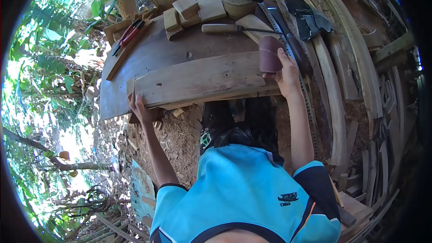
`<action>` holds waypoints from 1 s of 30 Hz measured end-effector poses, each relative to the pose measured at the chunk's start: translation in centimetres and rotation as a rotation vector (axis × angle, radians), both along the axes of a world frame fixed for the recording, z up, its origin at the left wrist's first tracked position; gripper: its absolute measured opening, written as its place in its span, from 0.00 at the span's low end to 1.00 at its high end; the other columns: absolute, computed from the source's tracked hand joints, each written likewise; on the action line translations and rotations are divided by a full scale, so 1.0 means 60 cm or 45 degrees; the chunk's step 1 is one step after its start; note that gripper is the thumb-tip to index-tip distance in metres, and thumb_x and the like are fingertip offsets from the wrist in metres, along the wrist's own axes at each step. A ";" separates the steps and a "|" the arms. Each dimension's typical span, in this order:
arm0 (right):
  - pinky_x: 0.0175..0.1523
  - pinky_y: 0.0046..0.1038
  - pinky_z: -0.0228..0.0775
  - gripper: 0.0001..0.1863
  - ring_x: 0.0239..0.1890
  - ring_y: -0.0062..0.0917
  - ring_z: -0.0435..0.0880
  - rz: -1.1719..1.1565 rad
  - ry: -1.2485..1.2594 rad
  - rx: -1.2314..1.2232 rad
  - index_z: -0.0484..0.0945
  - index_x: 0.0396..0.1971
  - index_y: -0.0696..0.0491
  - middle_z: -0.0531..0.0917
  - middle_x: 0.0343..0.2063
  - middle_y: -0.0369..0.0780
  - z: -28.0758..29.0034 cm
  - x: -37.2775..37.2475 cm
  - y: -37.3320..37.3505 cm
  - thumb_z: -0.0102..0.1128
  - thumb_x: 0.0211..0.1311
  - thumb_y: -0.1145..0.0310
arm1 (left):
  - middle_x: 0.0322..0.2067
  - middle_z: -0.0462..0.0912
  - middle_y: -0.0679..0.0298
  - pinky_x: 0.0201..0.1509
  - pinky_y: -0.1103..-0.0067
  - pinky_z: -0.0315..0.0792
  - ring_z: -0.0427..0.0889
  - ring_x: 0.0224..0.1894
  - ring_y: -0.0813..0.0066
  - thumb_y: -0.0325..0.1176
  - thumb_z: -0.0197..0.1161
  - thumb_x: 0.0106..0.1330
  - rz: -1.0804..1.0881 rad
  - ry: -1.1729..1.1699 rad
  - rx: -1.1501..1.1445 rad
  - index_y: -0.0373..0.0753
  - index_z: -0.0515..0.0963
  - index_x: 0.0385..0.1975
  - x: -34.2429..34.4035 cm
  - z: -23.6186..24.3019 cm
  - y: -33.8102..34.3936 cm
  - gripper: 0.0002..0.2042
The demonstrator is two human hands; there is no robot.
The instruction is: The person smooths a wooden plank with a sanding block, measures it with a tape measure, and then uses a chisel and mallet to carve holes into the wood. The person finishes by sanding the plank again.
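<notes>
A long wooden plank lies across the near side of the workbench, its grey-brown face up with a few dark knots. At its left end my left hand is closed on the near edge, with some fingers hidden by the wood. My right hand holds a curved sheet of reddish-brown sandpaper by its right side, thumb in front. The sandpaper is raised over the plank's right end and has a pale crease across it. Beyond it lies a rasp-like tool with a wooden handle and a dark shaft.
Small wood blocks sit at the bench's far edge. Red-handled pliers rest on a wood strip at the left. A dark power tool or cloth-like object lies at right, among long boards. Wood shavings cover the ground.
</notes>
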State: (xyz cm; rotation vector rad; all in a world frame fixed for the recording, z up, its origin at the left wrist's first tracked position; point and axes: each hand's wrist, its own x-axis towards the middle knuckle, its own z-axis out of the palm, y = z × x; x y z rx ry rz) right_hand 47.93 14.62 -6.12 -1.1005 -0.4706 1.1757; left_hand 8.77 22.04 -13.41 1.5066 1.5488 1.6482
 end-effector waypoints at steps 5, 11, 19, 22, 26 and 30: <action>0.17 0.22 0.71 0.18 0.24 0.23 0.79 -0.106 -0.403 -0.121 0.70 0.39 0.58 0.77 0.31 0.41 0.013 0.001 0.000 0.42 0.62 0.58 | 0.37 0.78 0.55 0.51 0.74 0.60 0.69 0.43 0.65 0.34 0.54 0.54 0.022 0.573 -0.093 0.34 0.76 0.38 0.022 0.033 -0.010 0.15; 0.15 0.19 0.67 0.18 0.22 0.21 0.78 -0.187 -0.441 -0.138 0.71 0.38 0.58 0.78 0.29 0.40 0.005 -0.004 0.001 0.42 0.62 0.58 | 0.44 0.74 0.61 0.54 0.71 0.59 0.69 0.49 0.62 0.38 0.59 0.51 -0.511 0.927 0.220 0.38 0.75 0.39 0.227 0.165 -0.049 0.16; 0.10 0.19 0.60 0.17 0.11 0.22 0.72 -0.166 -0.420 -0.064 0.70 0.31 0.61 0.75 0.20 0.40 0.007 -0.005 0.004 0.41 0.62 0.59 | 0.46 0.73 0.63 0.53 0.71 0.60 0.68 0.49 0.64 0.41 0.61 0.51 -0.835 1.083 0.367 0.39 0.74 0.41 0.327 0.120 -0.036 0.19; 0.11 0.19 0.60 0.15 0.20 0.19 0.75 -0.122 -0.430 -0.114 0.70 0.36 0.57 0.76 0.26 0.39 -0.004 0.004 0.001 0.43 0.61 0.59 | 0.45 0.73 0.63 0.53 0.71 0.61 0.68 0.49 0.64 0.40 0.60 0.53 -0.823 1.106 0.403 0.38 0.74 0.41 0.329 0.119 -0.042 0.18; 0.10 0.19 0.60 0.15 0.15 0.20 0.74 -0.196 -0.515 -0.134 0.69 0.32 0.57 0.75 0.23 0.38 0.014 -0.013 -0.003 0.42 0.62 0.59 | 0.46 0.73 0.63 0.54 0.70 0.60 0.67 0.50 0.63 0.40 0.60 0.53 -0.830 1.112 0.388 0.38 0.74 0.41 0.332 0.120 -0.044 0.18; 0.11 0.17 0.57 0.17 0.11 0.18 0.70 -0.184 -0.700 -0.192 0.69 0.30 0.58 0.74 0.21 0.38 0.020 -0.031 -0.004 0.41 0.62 0.58 | 0.46 0.72 0.63 0.54 0.69 0.60 0.67 0.49 0.62 0.40 0.60 0.53 -0.830 1.100 0.416 0.38 0.74 0.42 0.329 0.115 -0.042 0.18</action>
